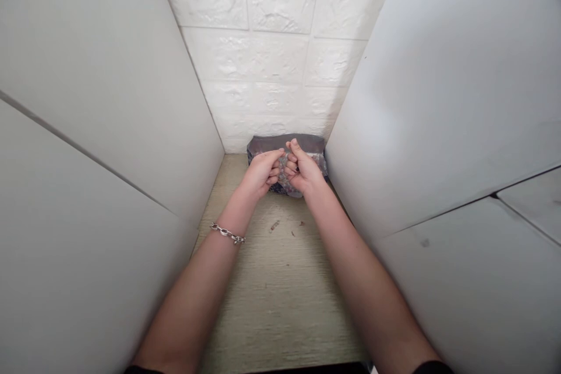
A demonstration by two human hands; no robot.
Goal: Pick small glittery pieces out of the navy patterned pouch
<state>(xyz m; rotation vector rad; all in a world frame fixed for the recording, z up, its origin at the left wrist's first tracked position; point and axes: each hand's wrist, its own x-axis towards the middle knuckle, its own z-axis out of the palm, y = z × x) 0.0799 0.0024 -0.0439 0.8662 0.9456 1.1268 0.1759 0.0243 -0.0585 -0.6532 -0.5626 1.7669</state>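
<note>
An open dark patterned bag [287, 141] lies at the back of the wooden surface, against the white wall, with small light and reddish pieces visible in it. Over its front part, my left hand [263, 172] has its fingers curled and thumb pressed to the index finger. Close beside it on the right, my right hand [303, 168] is also closed, thumb pointing up. The fingertips of both hands nearly meet. Whatever they pinch is too small to make out.
Grey-white panels [87, 70] [438, 87] rise on both sides. The white brick-textured wall [280, 58] stands behind. Several small reddish scraps [274, 225] lie on the wooden surface [284, 304] between my forearms. A silver chain bracelet [227, 233] circles my left wrist.
</note>
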